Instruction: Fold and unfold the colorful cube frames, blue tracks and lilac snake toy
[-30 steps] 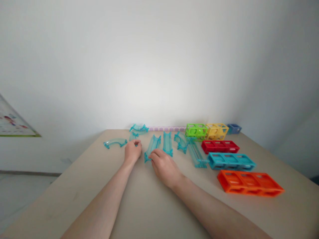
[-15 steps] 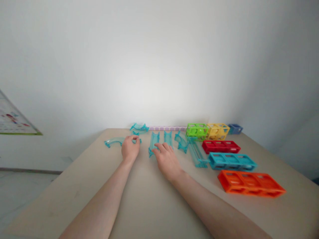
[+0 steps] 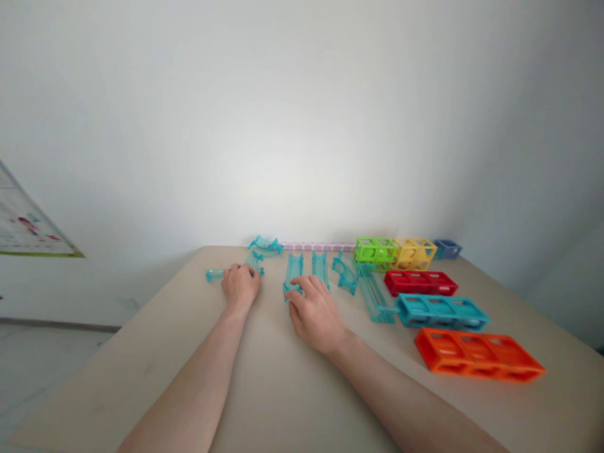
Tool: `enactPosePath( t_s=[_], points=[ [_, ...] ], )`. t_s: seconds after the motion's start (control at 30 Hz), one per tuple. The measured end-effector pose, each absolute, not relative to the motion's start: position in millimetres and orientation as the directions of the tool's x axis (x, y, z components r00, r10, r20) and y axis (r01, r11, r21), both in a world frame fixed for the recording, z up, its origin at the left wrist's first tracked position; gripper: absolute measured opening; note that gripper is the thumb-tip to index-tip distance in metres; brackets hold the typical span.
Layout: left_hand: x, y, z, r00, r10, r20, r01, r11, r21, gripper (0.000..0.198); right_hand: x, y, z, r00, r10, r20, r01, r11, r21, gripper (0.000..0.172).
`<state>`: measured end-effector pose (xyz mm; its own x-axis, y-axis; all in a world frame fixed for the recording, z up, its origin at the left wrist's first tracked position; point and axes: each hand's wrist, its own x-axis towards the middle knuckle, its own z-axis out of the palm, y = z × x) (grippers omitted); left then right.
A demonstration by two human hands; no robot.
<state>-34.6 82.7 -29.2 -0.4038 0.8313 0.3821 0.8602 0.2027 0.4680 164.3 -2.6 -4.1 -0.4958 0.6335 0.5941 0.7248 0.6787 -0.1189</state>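
Observation:
My left hand point(image 3: 240, 284) lies curled over a curved clear-teal track piece point(image 3: 214, 274) at the far left of the beige table point(image 3: 283, 384); only the piece's left end sticks out past my fingers. My right hand point(image 3: 315, 312) rests with its fingers bent on the near end of a straight teal track piece point(image 3: 292, 267). A second straight teal track point(image 3: 319, 265) lies parallel just to the right of it.
More teal track bits point(image 3: 265, 244) lie by the wall, with a curved one point(image 3: 344, 270) and a long rail point(image 3: 375, 296) further right. Green point(image 3: 375, 249), yellow point(image 3: 414, 251), dark blue point(image 3: 446, 248), red point(image 3: 419, 282), teal point(image 3: 441, 311) and orange point(image 3: 479, 355) frame blocks fill the right side.
My left hand has moved left onto the curved track and closed over it. My right hand has pushed the straight track straighter, parallel to its neighbour.

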Motion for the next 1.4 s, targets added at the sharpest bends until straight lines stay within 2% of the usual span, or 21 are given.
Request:
enactPosePath(
  t_s=[0.17, 0.33, 0.43, 0.53, 0.57, 0.6, 0.63, 0.7, 0.77, 0.83, 0.9, 1.0, 1.07, 1.17, 1.27, 1.4],
  points=[
    [-42, 84, -31, -0.446, 0.8, 0.402, 0.806, 0.165, 0.568, 0.021, 163, -6, -2, -0.515, 0.604, 0.608, 0.67, 0.727, -0.154, 0.021],
    [-53, 89, -28, -0.627, 0.651, 0.428, 0.653, 0.139, 0.745, 0.025, 163, -9, 0, -0.526, 0.589, 0.613, 0.635, 0.752, -0.177, 0.021],
    [-53, 89, -19, -0.716, 0.531, 0.453, 0.565, 0.059, 0.823, 0.026, 163, -10, 0, -0.512, 0.581, 0.632, 0.609, 0.765, -0.209, 0.023],
    [-39, 79, -11, -0.708, 0.478, 0.52, 0.552, -0.085, 0.83, 0.025, 161, -12, 0, -0.452, 0.593, 0.667, 0.583, 0.762, -0.282, 0.027],
    [-31, 73, -9, -0.676, 0.473, 0.565, 0.568, -0.154, 0.808, 0.024, 161, -13, -1, -0.414, 0.602, 0.682, 0.574, 0.755, -0.318, 0.031],
    [-22, 65, -7, -0.584, 0.461, 0.668, 0.593, -0.32, 0.739, 0.023, 160, -14, -1, -0.369, 0.614, 0.697, 0.562, 0.746, -0.359, 0.036],
    [-12, 57, -6, -0.466, 0.445, 0.765, 0.609, -0.466, 0.642, 0.022, 159, -15, -1, -0.321, 0.629, 0.708, 0.544, 0.734, -0.407, 0.041],
    [5, 40, -6, -0.212, 0.424, 0.881, 0.598, -0.657, 0.46, 0.022, 157, -16, -2, -0.208, 0.67, 0.713, 0.494, 0.701, -0.515, 0.044],
    [19, 26, -6, -0.009, 0.417, 0.909, 0.506, -0.782, 0.364, 0.025, 157, -15, -3, -0.086, 0.718, 0.691, 0.412, 0.657, -0.631, 0.035],
    [27, 16, -5, 0.114, 0.45, 0.885, 0.391, -0.84, 0.377, 0.028, 158, -13, -4, 0.013, 0.765, 0.643, 0.31, 0.609, -0.73, 0.027],
    [34, 10, -5, 0.092, 0.524, 0.846, 0.269, -0.832, 0.486, 0.027, 158, -11, -7, 0.071, 0.809, 0.583, 0.223, 0.557, -0.8, 0.031],
    [40, 6, 0, -0.069, 0.672, 0.737, 0.03, -0.737, 0.675, 0.023, 158, -6, -11, 0.123, 0.859, 0.496, 0.139, 0.48, -0.866, 0.04],
    [42, 7, 5, -0.143, 0.754, 0.641, -0.157, -0.656, 0.738, 0.022, 158, -3, -13, 0.125, 0.884, 0.451, 0.068, 0.446, -0.893, 0.041],
    [42, 11, 12, -0.179, 0.859, 0.48, -0.399, -0.509, 0.763, 0.024, 157, -4, -11, 0.091, 0.893, 0.44, -0.028, 0.444, -0.895, 0.04],
    [38, 15, 15, -0.179, 0.906, 0.385, -0.459, -0.423, 0.781, 0.032, 158, -10, -6, 0.034, 0.841, 0.541, -0.002, 0.541, -0.841, 0.035],
    [38, 18, 8, -0.119, 0.922, 0.369, -0.365, -0.387, 0.847, 0.035, 160, -15, -2, -0.039, 0.759, 0.65, 0.124, 0.649, -0.751, 0.027]
  ],
)
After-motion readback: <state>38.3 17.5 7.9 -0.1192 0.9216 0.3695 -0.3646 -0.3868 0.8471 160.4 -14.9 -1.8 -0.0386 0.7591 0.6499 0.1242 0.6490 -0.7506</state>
